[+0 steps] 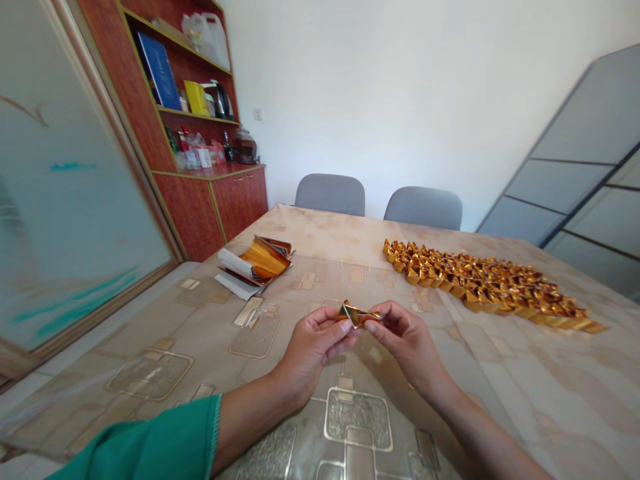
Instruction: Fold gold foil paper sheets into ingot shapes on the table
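Observation:
Between my two hands, a little above the table, is a small piece of folded gold foil paper [356, 315] with a pale inner side showing at its edges. My left hand [320, 343] pinches its left end between thumb and fingers. At the other end, my right hand [403, 337] grips it the same way, thumb in front. To the left lies a loose stack of gold foil sheets [267, 260], curled, with white backs. Many folded gold foil pieces [480, 283] stand packed in rows on the right side of the table.
A patterned plastic cloth covers the table [320, 267]. Two grey chairs [330, 193] stand at its far side against the white wall. A red-brown cabinet [210, 200] with bottles and boxes is at the back left, beside a frosted sliding door [75, 200].

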`<state>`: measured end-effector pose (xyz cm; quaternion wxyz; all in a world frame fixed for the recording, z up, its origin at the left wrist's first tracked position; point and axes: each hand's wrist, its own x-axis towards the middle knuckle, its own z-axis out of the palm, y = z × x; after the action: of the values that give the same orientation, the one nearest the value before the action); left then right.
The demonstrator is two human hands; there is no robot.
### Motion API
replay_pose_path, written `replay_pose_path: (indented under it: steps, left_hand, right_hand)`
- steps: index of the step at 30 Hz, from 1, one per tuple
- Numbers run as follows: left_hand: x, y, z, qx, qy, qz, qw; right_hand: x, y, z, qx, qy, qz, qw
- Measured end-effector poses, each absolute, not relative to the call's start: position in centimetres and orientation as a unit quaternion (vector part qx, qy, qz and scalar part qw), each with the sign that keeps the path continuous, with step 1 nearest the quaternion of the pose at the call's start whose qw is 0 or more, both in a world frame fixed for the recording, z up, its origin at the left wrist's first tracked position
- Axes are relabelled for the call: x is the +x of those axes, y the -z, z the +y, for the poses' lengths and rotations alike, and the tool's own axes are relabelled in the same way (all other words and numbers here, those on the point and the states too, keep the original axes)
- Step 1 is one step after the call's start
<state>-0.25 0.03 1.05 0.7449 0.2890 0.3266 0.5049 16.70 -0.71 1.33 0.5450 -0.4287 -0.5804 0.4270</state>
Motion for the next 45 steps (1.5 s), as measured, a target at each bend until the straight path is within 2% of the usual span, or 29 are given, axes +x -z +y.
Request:
replay_pose_path:
  steps: [6,11,16,20,24,30,38,45]
  left_hand:
    - [-0.4,-1.3,0.0,0.312,-0.503,0.327,0.737]
    - [-0.5,-1.3,0.3,0.332,-0.504,0.332,0.725]
    - [-0.7,-1.5,0.2,0.383,-0.494,0.334,0.705]
    - [-0.8,-1.6,0.2,0.433,-0.482,0.337,0.683]
    - [-0.8,-1.6,0.2,0.473,-0.473,0.330,0.666]
    - [-0.6,-1.3,-0.2,0.513,-0.461,0.319,0.650]
    - [-0.6,-1.4,-0.3,0.531,-0.465,0.323,0.630]
    - [-0.5,-1.3,-0.1,0.501,-0.463,0.328,0.654]
  right_hand:
    - [16.9,-1.2,-0.7,-0.432,-0.429,-0.591,0.529]
    - [17.2,-1.9,-0.9,-0.422,-0.339,-0.642,0.543]
    - [17.9,-3.1,-1.0,-0.385,-0.265,-0.743,0.479]
    - [18.3,-3.8,-1.0,-0.376,-0.227,-0.767,0.467]
    - [18.2,-3.6,-0.9,-0.391,-0.250,-0.764,0.447]
    - [17.4,-2.3,-0.8,-0.456,-0.309,-0.695,0.462]
    - [16.9,-2.9,-1.3,-0.441,-0.220,-0.739,0.460]
    - [16.6,-2.7,-1.4,-0.422,-0.227,-0.744,0.465]
